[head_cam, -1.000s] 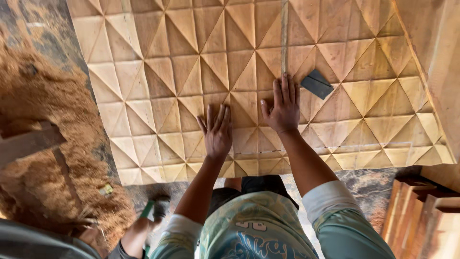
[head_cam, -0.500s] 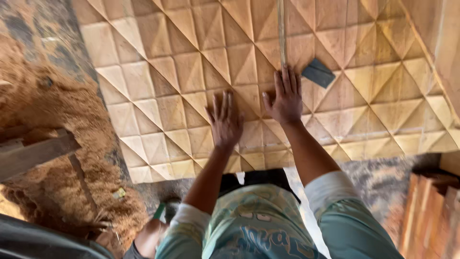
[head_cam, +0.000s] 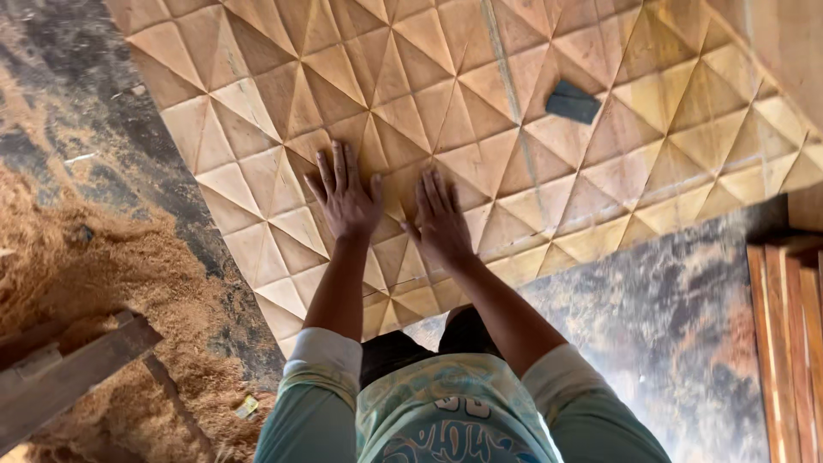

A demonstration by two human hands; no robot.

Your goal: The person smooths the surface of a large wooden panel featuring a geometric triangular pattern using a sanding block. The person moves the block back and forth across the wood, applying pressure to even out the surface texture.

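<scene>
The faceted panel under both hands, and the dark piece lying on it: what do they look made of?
Panel: bare, unfinished-looking wood, with visible grain and a matte pale tan surface carved into pyramid facets. Dark piece: a flat grey-black sheet, possibly sandpaper or rubber; too small to tell. Left hand and right hand lie flat on the panel.

A dark, mottled floor [head_cam: 669, 343] is seen, streaked with dust. Sawdust [head_cam: 77, 274] is heaped over its left side, and a plank [head_cam: 69, 377] is laid across the heap at the lower left. Reddish boards [head_cam: 789, 343] are stacked at the right edge. Pale timber [head_cam: 771, 43] is seen at the upper right. Everything is lit by warm daylight.
</scene>
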